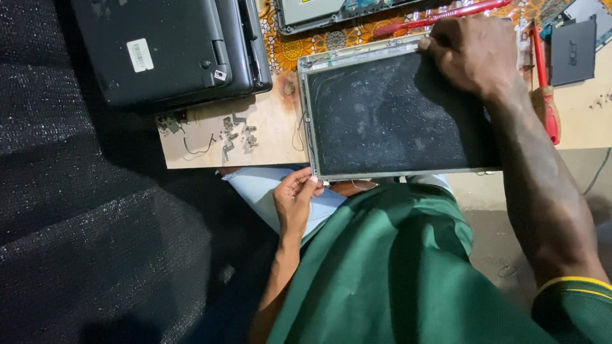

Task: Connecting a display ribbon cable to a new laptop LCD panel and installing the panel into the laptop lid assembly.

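A bare laptop screen panel point(392, 114), dark and dusty with a thin metal frame, lies flat on the workbench and overhangs its near edge. My left hand point(294, 199) pinches the panel's near left corner with the fingertips. Curled over the far right edge of the panel is my right hand point(470, 54), with its forearm running down across the panel's right side. Both hands touch the panel.
A closed black laptop point(169, 48) lies at the far left of the bench. Small metal hinges and screws point(233, 134) sit on the bare wood beside the panel. A red-handled screwdriver point(546, 95) lies at the right, next to a black cover piece point(572, 51). Another opened laptop base point(319, 13) lies at the far edge.
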